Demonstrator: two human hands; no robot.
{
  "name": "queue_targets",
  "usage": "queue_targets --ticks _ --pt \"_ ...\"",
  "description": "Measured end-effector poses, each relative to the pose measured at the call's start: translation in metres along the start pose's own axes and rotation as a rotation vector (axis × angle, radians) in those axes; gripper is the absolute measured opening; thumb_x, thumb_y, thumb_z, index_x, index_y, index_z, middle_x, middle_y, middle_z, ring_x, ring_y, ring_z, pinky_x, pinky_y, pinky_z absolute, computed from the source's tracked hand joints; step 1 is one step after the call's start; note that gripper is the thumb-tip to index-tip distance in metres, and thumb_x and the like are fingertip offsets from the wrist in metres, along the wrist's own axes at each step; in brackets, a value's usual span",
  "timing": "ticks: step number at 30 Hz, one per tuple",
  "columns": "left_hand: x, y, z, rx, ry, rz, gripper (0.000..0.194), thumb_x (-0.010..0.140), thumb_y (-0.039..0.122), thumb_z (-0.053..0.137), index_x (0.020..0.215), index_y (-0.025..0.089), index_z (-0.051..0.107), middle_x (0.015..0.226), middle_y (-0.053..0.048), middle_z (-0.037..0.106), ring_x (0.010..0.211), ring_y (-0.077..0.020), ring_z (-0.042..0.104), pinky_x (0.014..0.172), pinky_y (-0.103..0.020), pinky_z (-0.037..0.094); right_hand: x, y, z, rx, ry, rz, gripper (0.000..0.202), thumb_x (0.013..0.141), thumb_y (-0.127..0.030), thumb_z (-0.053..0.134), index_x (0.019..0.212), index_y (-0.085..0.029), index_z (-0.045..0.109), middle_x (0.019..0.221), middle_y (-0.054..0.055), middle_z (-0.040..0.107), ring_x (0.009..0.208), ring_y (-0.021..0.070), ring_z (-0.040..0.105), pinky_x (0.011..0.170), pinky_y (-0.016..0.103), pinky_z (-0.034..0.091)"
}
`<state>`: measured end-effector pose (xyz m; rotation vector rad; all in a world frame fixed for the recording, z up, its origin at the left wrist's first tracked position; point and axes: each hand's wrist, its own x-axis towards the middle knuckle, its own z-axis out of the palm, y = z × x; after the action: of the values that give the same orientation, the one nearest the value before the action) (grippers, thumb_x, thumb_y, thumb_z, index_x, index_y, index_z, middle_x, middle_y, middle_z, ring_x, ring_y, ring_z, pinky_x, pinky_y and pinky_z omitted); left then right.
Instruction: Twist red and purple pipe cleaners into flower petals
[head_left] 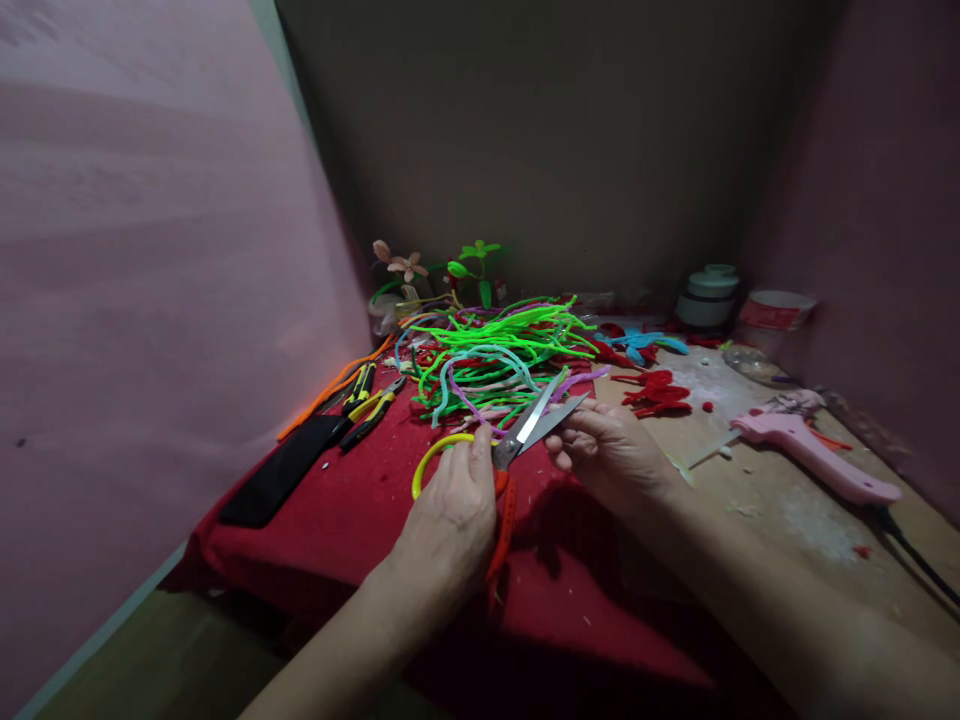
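My left hand (454, 505) is closed around a pair of scissors (510, 455) with an orange handle. Their blades stand apart and point up to the right. A yellow loop (421, 470) curves out on the left side of this hand; whether it belongs to the scissors I cannot tell. Close to the blade tips, my right hand (604, 450) has its fingers curled together, and what they pinch is hidden. Just beyond the blades lies a heap of green pipe cleaners (517, 335), with light blue and purple strands (574, 383) among them.
Pliers (371, 415) and a black phone-like slab (281, 475) lie left on the red cloth (360, 525). At right are a pink glue gun (817, 450), red pipe-cleaner pieces (656, 393) and a blue one (641, 343). Pipe-cleaner flowers (480, 260) and a jar (707, 297) stand behind.
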<state>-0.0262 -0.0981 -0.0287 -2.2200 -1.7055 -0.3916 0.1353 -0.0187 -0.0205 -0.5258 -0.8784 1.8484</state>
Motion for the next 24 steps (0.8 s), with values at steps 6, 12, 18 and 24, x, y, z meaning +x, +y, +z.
queue_targets --ticks 6,12,18,24 --pt "0.0 0.0 0.0 0.068 -0.006 0.006 0.046 0.083 0.005 0.029 0.129 -0.001 0.027 0.098 -0.02 0.056 0.096 -0.0266 0.054 0.073 -0.039 0.05 -0.001 -0.001 0.003 0.009 -0.01 0.001 0.003 0.061 -0.013 0.064 0.062 -0.01 0.065 0.054 0.002 0.061 0.045 0.0082 0.054 0.035 0.015 0.04" --pt "-0.001 0.001 0.001 0.108 0.003 -0.002 0.048 0.083 0.004 0.028 0.13 0.002 0.026 0.099 -0.019 0.057 0.092 -0.0235 0.057 0.073 -0.036 0.051 -0.001 0.0 0.003 0.003 -0.009 -0.01 0.004 0.062 -0.014 0.064 0.061 -0.011 0.064 0.052 0.002 0.059 0.046 0.0086 0.054 0.036 0.015 0.04" --pt "0.0 -0.002 -0.002 -0.044 0.019 -0.034 0.047 0.081 0.004 0.028 0.128 0.003 0.033 0.105 -0.02 0.058 0.097 -0.0242 0.058 0.078 -0.037 0.05 0.0 -0.003 0.004 -0.004 0.043 -0.014 0.009 0.063 -0.018 0.067 0.063 -0.011 0.061 0.057 0.003 0.061 0.046 0.0082 0.054 0.037 0.016 0.041" --pt "0.002 -0.02 -0.013 -0.415 0.177 -0.178 0.048 0.079 0.012 0.038 0.127 0.014 0.038 0.108 -0.012 0.059 0.103 -0.0237 0.056 0.087 -0.038 0.047 0.001 -0.003 0.006 -0.022 0.079 -0.05 0.012 0.063 -0.02 0.069 0.064 -0.011 0.06 0.058 0.002 0.06 0.047 0.0085 0.055 0.037 0.016 0.041"
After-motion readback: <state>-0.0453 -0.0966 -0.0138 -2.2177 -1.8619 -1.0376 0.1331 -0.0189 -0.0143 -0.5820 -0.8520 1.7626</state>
